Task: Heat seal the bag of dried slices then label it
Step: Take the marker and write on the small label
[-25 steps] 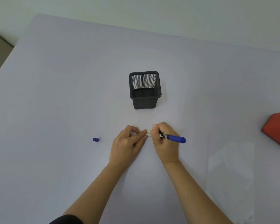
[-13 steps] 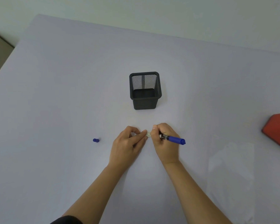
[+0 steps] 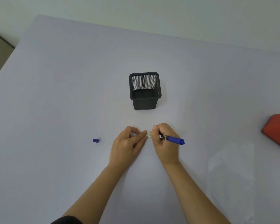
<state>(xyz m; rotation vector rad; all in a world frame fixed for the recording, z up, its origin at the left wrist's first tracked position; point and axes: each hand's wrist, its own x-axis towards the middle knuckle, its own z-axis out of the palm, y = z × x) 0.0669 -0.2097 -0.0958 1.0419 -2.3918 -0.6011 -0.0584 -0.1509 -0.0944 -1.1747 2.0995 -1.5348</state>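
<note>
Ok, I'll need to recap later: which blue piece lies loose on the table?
The small cap, left of the left hand; the marker is in the right hand.

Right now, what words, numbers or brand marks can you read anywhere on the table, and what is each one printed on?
Nothing can be quoted.
On the marker in the right hand: white print on the black band, too small to read.
On the label that the left hand holds: faint marks, too blurred to read.
On the blue cap, the mesh pen holder and the red object: no text visible.
</note>
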